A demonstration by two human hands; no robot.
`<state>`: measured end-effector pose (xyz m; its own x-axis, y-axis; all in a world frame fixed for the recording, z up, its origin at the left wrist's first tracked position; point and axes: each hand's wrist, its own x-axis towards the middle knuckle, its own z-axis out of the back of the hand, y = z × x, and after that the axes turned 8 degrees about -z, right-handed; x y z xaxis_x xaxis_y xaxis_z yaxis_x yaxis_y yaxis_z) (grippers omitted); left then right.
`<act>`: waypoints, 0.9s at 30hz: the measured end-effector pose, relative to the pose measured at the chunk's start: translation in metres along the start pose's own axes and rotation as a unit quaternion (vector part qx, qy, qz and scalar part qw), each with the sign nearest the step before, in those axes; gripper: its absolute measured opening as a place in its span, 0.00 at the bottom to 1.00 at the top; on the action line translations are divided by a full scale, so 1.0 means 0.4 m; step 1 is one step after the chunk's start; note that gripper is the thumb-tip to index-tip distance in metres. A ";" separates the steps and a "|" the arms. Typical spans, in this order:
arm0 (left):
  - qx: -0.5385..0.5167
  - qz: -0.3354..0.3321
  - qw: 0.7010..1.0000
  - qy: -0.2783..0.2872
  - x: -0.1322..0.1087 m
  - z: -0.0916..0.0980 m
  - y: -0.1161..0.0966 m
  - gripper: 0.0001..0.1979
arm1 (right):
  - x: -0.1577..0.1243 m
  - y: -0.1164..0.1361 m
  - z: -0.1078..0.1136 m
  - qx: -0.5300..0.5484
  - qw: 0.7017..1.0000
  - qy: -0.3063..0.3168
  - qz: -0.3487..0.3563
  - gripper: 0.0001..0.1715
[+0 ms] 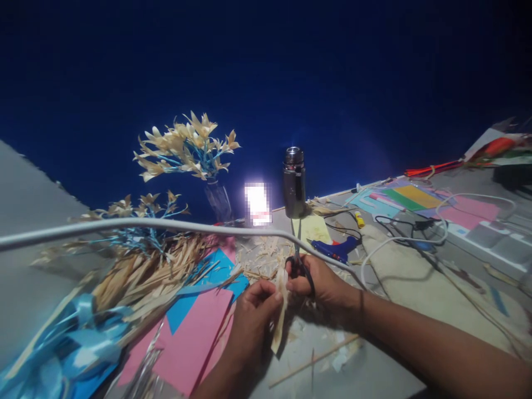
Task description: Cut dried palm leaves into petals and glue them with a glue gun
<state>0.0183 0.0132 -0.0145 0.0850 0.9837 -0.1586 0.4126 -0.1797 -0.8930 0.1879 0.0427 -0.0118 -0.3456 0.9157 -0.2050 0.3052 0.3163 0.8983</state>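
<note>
My left hand (253,313) pinches a pale dried leaf strip (279,327) that hangs down from its fingers. My right hand (320,285) is closed through the black handles of a pair of scissors (297,255), whose blades point up and away, right beside the top of the strip. Both hands meet over a grey table (374,371) strewn with leaf scraps (261,257).
A heap of dried leaves (141,277) and blue ribbon (70,338) lies left, on pink paper (191,343). A white cable (124,224) crosses in front. A vase of leaf flowers (191,147), a metal flask (294,183), a blue glue gun (334,247) and coloured sheets (415,199) stand behind.
</note>
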 end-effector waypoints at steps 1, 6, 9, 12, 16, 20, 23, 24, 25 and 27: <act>0.001 -0.001 1.000 -0.004 0.000 0.000 0.001 0.18 | 0.001 -0.001 0.001 -0.003 1.000 0.003 -0.001 0.19; 0.010 -0.004 1.000 -0.012 -0.010 -0.009 0.001 0.17 | -0.006 0.006 -0.013 -0.004 1.000 -0.004 -0.004 0.21; 0.006 -0.004 1.000 0.005 -0.018 -0.015 0.003 0.16 | -0.011 0.011 -0.023 0.023 0.999 -0.026 0.011 0.20; -0.004 0.019 1.000 0.022 -0.019 -0.017 0.003 0.16 | -0.008 0.013 -0.024 0.046 0.997 -0.051 0.026 0.21; -0.010 0.041 0.999 -0.003 -0.012 -0.016 -0.005 0.18 | -0.001 0.012 -0.017 0.054 0.997 -0.046 0.031 0.22; -0.032 0.026 0.999 -0.021 -0.006 -0.013 -0.016 0.18 | 0.001 0.004 -0.015 0.034 0.999 -0.024 0.017 0.20; -0.023 0.013 0.999 -0.026 -0.005 -0.008 -0.019 0.17 | 0.000 -0.005 -0.012 -0.010 1.000 -0.012 0.002 0.21; -0.016 0.014 0.999 -0.028 -0.005 -0.007 -0.019 0.17 | 0.000 -0.007 -0.010 -0.024 1.000 -0.012 0.000 0.22; -0.009 0.018 0.999 -0.029 -0.006 -0.005 -0.019 0.17 | 0.000 -0.008 -0.009 -0.032 0.999 -0.011 0.001 0.22; 0.007 0.026 0.999 -0.022 -0.008 -0.004 -0.017 0.16 | -0.001 -0.008 -0.006 -0.033 0.999 -0.008 0.003 0.23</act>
<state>0.0166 0.0112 -0.0071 0.0662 0.9728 -0.2222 0.3965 -0.2299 -0.8888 0.1850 0.0408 -0.0139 -0.3292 0.9218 -0.2045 0.2487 0.2936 0.9230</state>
